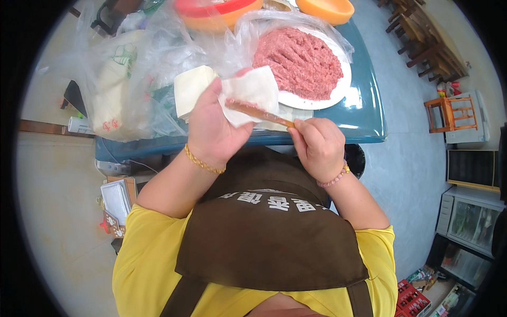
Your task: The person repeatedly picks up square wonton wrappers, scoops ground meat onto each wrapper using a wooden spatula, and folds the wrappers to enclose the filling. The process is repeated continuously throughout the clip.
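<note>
On my left hand (pixel 216 123), palm up, lies a thin square dough wrapper (pixel 253 89), its near edge by my fingers and thumb. My right hand (pixel 320 148) grips the end of a narrow wooden spatula (pixel 261 112), whose far end bears a little meat and lies over the wrapper. A smear of pink meat shows at the wrapper's upper edge. Just left of my left hand stands a stack of square wrappers (pixel 192 89). Beyond my right hand, a white plate (pixel 345 85) holds a broad mound of minced raw meat (pixel 297 63).
A clear plastic bag (pixel 115 91) with pale contents fills the table's left side. Red and orange plastic basins (pixel 225 14) and an orange bowl (pixel 326 10) stand at the far edge of the teal table (pixel 370 107). A wooden stool (pixel 451 115) is off to the right.
</note>
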Demonstrator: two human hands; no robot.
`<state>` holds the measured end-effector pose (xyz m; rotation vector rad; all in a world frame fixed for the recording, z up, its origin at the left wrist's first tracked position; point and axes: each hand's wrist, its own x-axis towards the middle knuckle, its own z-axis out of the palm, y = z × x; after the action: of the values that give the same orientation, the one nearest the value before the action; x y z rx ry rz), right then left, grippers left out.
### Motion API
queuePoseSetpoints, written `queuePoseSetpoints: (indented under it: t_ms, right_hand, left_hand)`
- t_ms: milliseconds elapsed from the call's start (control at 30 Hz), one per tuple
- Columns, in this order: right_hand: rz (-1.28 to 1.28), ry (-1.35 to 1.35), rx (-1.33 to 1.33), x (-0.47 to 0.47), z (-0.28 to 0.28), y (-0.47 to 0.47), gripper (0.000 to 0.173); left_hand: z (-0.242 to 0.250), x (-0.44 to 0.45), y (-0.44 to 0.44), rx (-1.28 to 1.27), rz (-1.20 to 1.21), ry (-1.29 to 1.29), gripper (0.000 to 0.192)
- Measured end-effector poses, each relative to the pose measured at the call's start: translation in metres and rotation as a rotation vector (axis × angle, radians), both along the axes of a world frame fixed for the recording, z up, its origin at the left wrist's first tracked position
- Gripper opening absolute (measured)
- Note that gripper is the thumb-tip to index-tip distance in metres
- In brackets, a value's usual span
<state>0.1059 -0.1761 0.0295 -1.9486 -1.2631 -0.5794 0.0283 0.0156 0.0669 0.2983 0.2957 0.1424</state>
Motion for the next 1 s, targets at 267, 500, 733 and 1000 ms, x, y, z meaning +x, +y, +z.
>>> queuePoseSetpoints:
  t_ms: [267,500,733,1000]
  right_hand:
    - [-0.058,0.743,0.047,0.003,0.004,-0.008,0.016]
    - [0.002,0.862,0.073,0.006,-0.004,-0.011,0.019]
    - [0.152,1.083,0.052,0.014,-0.010,-0.022,0.020]
    - [0.212,1.329,-0.007,0.023,-0.001,-0.024,0.024]
  left_hand:
    - [-0.027,-0.003,0.003,-0.037,-0.187,-0.288,0.057]
    - [-0.009,0.002,0.014,-0.071,-0.146,-0.374,0.056]
    - [0.001,0.005,0.018,-0.028,-0.107,-0.427,0.054]
    - [-0.001,0.005,0.027,-0.063,-0.121,-0.441,0.053]
